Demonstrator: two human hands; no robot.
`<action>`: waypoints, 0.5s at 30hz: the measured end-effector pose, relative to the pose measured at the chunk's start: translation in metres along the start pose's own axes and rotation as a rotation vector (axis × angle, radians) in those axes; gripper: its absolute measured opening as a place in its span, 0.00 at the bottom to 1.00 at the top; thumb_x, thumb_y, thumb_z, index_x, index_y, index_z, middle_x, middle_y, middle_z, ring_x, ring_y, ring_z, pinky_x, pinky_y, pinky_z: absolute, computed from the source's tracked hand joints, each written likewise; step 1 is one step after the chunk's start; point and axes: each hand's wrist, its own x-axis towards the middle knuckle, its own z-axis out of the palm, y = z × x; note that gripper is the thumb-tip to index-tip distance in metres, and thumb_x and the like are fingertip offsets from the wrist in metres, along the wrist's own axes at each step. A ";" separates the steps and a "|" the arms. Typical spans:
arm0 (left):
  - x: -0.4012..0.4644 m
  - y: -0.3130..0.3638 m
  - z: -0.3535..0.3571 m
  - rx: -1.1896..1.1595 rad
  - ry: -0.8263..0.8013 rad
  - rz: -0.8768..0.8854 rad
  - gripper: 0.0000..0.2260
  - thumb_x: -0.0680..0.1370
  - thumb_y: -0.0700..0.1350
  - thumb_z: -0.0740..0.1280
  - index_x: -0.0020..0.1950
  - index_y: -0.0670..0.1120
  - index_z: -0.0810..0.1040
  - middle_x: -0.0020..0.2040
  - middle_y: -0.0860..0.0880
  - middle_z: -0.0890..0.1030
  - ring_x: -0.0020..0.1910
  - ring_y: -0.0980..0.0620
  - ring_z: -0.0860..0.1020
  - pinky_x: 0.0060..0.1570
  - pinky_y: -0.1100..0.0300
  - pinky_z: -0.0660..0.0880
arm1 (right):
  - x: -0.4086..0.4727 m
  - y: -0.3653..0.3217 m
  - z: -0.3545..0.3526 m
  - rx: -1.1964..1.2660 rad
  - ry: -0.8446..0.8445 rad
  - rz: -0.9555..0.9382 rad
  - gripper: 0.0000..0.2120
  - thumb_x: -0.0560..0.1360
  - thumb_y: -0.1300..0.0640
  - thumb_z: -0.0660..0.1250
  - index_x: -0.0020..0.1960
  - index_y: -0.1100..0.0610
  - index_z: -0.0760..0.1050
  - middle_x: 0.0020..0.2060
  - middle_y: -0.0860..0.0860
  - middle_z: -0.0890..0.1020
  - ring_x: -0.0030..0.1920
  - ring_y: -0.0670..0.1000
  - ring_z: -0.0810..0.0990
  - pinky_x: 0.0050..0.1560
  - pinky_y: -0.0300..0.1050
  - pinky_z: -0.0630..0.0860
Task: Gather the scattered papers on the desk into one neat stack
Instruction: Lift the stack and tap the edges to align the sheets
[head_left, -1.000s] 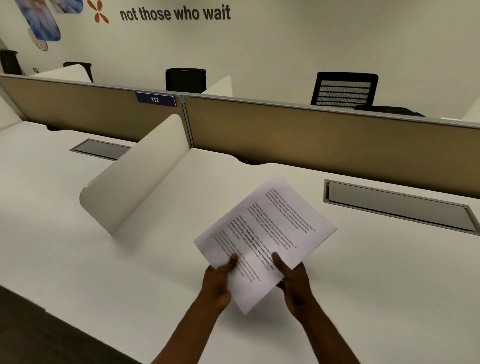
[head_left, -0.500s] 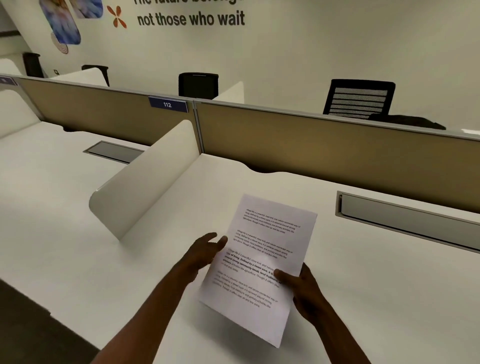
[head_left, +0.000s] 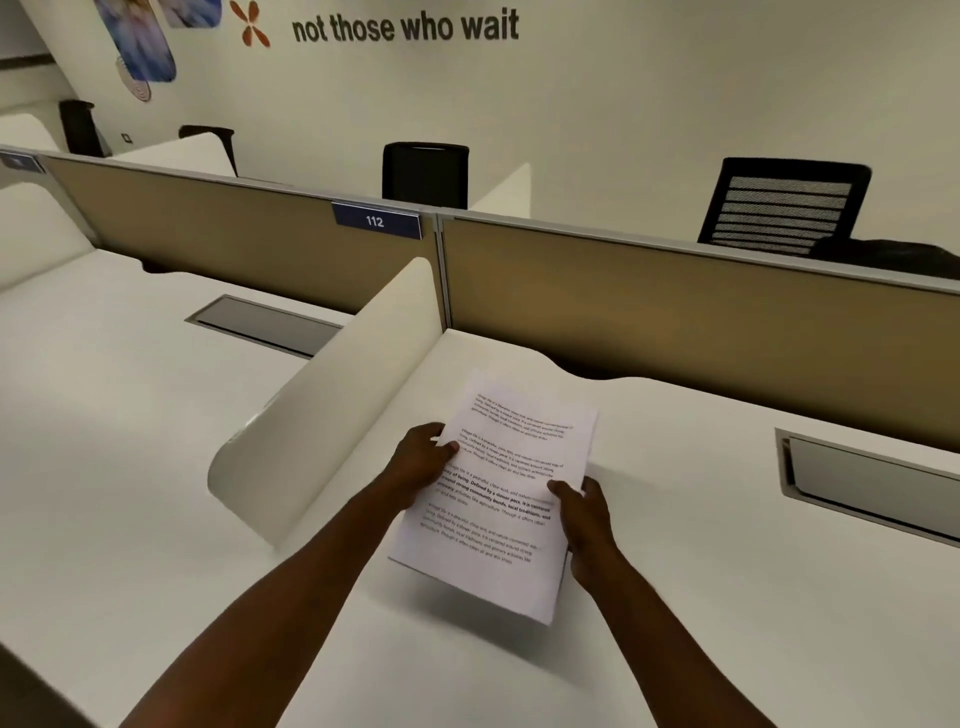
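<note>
Our broad white worktop (head_left: 727, 597) runs up to a tan partition (head_left: 675, 312) at the far side. Above its middle we hold a white printed paper stack (head_left: 509, 493), lifted clear. Our left hand (head_left: 423, 460) pinches its left edge; our right hand (head_left: 584, 519) pinches its right edge, thumb on top.

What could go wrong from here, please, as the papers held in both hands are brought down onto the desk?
1. The papers are held above the desk only at their side edges by the left hand and right hand; the unsupported near corner sags, so sheets might slip or fan apart.
2. The curved white divider stands close beside the left hand, so a sideways move could knock the stack askew.
</note>
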 end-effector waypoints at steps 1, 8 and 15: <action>0.021 0.004 -0.010 0.018 0.006 0.004 0.23 0.80 0.48 0.67 0.74 0.45 0.70 0.70 0.44 0.75 0.64 0.43 0.78 0.65 0.45 0.75 | 0.014 -0.006 0.017 0.022 0.009 0.019 0.13 0.78 0.56 0.66 0.61 0.51 0.71 0.57 0.54 0.81 0.54 0.57 0.81 0.57 0.58 0.79; 0.155 0.036 -0.053 0.144 0.017 0.061 0.28 0.79 0.58 0.65 0.74 0.44 0.68 0.70 0.42 0.75 0.63 0.43 0.77 0.60 0.51 0.75 | 0.109 -0.040 0.127 0.137 0.082 0.030 0.17 0.79 0.59 0.63 0.67 0.58 0.70 0.58 0.59 0.80 0.56 0.61 0.80 0.59 0.62 0.78; 0.237 0.031 -0.048 0.369 0.064 0.085 0.27 0.83 0.55 0.57 0.76 0.39 0.64 0.74 0.39 0.70 0.71 0.40 0.71 0.68 0.50 0.69 | 0.175 -0.035 0.183 -0.014 0.289 -0.031 0.18 0.79 0.61 0.60 0.68 0.56 0.71 0.57 0.57 0.79 0.47 0.54 0.78 0.43 0.44 0.77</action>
